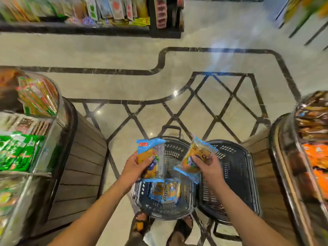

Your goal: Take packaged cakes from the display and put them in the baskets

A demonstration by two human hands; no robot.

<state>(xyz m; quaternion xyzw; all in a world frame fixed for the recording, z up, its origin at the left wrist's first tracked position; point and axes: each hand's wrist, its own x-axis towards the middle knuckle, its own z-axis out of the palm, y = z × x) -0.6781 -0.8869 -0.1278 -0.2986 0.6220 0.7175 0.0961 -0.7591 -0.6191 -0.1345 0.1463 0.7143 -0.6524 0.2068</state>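
Two dark plastic baskets stand side by side on the floor below me, the left basket [174, 151] and the right basket [239, 167]. My left hand [135, 166] grips a blue-and-orange packaged cake [152, 153] above the left basket. My right hand [206, 165] grips a second packaged cake [195, 157] of the same kind, tilted, over the gap between the baskets. A third packaged cake [166, 191] lies inside the left basket.
A round display stand [79, 157] with green and mixed snack packs is at my left. Another display stand [284, 157] with orange and brown packs is at my right. Shelves of snacks [88, 13] line the far side of the tiled floor. My sandalled feet [142, 226] are behind the baskets.
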